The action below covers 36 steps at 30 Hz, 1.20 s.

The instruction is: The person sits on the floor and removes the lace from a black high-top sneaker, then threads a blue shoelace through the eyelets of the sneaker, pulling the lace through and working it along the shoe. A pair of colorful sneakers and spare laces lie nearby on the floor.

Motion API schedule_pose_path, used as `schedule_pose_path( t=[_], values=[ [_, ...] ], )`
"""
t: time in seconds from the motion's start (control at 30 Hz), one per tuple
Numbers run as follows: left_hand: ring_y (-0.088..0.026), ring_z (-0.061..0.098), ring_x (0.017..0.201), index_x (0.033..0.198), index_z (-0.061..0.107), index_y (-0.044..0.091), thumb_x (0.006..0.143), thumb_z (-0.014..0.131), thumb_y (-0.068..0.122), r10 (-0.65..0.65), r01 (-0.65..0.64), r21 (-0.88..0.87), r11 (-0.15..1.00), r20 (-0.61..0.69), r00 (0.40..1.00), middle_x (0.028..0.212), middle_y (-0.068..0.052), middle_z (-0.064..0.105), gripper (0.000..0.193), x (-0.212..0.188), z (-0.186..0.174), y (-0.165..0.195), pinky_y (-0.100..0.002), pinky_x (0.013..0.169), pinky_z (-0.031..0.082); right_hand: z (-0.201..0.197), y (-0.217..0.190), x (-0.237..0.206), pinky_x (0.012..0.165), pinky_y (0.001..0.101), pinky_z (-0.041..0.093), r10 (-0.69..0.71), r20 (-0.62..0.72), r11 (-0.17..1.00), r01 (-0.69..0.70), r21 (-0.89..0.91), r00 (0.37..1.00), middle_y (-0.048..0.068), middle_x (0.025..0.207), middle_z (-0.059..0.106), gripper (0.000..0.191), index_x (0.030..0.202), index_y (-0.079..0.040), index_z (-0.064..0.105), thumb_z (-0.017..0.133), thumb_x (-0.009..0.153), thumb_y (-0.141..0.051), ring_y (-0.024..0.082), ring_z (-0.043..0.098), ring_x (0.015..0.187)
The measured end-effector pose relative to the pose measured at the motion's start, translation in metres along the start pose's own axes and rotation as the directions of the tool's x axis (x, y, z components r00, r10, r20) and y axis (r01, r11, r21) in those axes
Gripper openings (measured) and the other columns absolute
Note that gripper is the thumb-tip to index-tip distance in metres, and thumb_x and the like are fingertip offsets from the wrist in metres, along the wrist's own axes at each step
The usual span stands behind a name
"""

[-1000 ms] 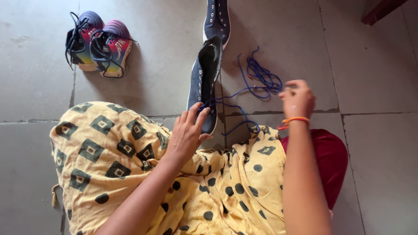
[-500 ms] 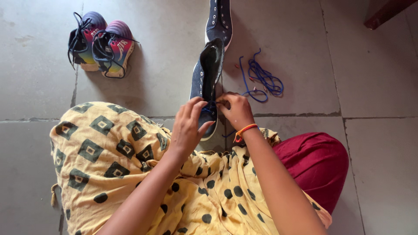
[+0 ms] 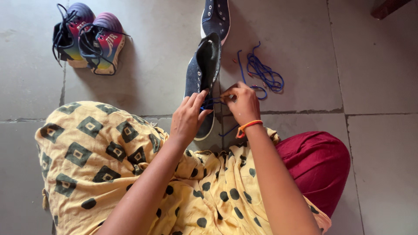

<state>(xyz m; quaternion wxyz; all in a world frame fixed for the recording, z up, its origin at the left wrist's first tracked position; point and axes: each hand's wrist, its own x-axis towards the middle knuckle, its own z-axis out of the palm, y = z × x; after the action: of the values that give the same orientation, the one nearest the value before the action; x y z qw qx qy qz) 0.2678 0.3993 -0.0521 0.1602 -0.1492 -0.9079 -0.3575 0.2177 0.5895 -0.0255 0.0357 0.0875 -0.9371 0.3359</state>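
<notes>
A view from above of a person sitting on a grey tiled floor, wearing yellow cloth with dark squares and dots, and a dark red garment over the right knee.

Both hands meet at a dark blue shoe that lies on the floor just in front of the knees, tipped on its side with its opening facing right. The left hand rests on the near end of the shoe, fingers curled over its edge and holding it. The right hand, with an orange band at the wrist, is just beside the shoe on the right. Its fingertips pinch a blue lace that runs across to the shoe between the two hands.

More of the blue lace lies in a loose tangle on the floor, just beyond the right hand.

A second dark blue shoe lies farther off, near the top edge, close to the toe of the first. Well apart, at the top left, a pair of sneakers in purple, red and yellow stands side by side, black laces hanging loose. A dark wooden corner shows at the top right.
</notes>
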Motion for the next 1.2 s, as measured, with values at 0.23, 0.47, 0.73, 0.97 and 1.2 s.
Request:
schedule_pose_path(
  t=[0.23,0.47,0.73,0.97,1.2],
  values=[
    [-0.030,0.063,0.101,0.138,0.053,0.006,0.088,0.076,0.021,0.027,-0.036,-0.103,0.994,-0.086,0.996,0.122,-0.010,0.064,0.057,-0.002,-0.008,0.006,-0.040,0.084,0.053,-0.005,-0.006,-0.002,0.073,0.0381,0.055,-0.013,0.001,0.998,0.013,-0.054,1.000,0.007,0.089,0.071,0.011,0.091,-0.011,0.077,0.076,0.081,-0.007,0.025,0.070,0.079],
    [-0.022,0.066,0.083,0.118,0.065,0.008,0.097,0.070,0.011,-0.289,0.268,-0.202,0.942,-0.084,0.954,0.118,-0.007,0.066,0.021,-0.010,-0.015,0.005,-0.038,0.082,0.055,0.011,-0.012,-0.010,0.076,0.0436,0.053,-0.036,0.130,0.996,0.047,-0.080,0.991,0.012,0.098,0.069,0.023,0.098,-0.010,0.077,0.081,0.075,-0.010,0.033,0.068,0.085],
    [-0.031,0.059,0.105,0.108,0.066,0.007,0.086,0.077,0.012,-0.162,0.156,-0.047,0.987,-0.176,0.971,0.109,-0.010,0.062,0.025,-0.017,-0.006,0.004,-0.043,0.091,0.047,0.020,0.008,-0.003,0.080,0.0346,0.058,-0.023,0.172,0.993,0.003,0.116,0.985,0.010,0.094,0.076,0.019,0.094,-0.004,0.076,0.080,0.077,-0.011,0.023,0.076,0.085],
    [-0.030,0.060,0.104,0.105,0.068,0.009,0.088,0.076,0.011,-0.246,0.230,-0.106,0.967,-0.166,0.955,0.107,-0.007,0.063,0.018,-0.020,0.002,-0.005,-0.042,0.091,0.048,0.024,0.010,-0.004,0.072,0.0295,0.058,0.139,0.266,0.947,-0.207,0.247,0.954,0.009,0.084,0.079,0.023,0.097,-0.003,0.078,0.083,0.078,-0.016,0.016,0.074,0.075],
    [-0.031,0.058,0.104,0.109,0.069,0.007,0.082,0.078,0.014,-0.143,0.124,-0.127,0.984,-0.148,0.979,0.109,-0.009,0.061,0.030,-0.016,-0.001,-0.002,-0.043,0.091,0.047,0.030,0.019,0.000,0.075,0.0263,0.058,0.050,0.179,0.945,-0.104,0.310,0.983,0.007,0.087,0.080,0.017,0.096,-0.002,0.078,0.074,0.081,-0.010,0.012,0.077,0.079]
  ],
)
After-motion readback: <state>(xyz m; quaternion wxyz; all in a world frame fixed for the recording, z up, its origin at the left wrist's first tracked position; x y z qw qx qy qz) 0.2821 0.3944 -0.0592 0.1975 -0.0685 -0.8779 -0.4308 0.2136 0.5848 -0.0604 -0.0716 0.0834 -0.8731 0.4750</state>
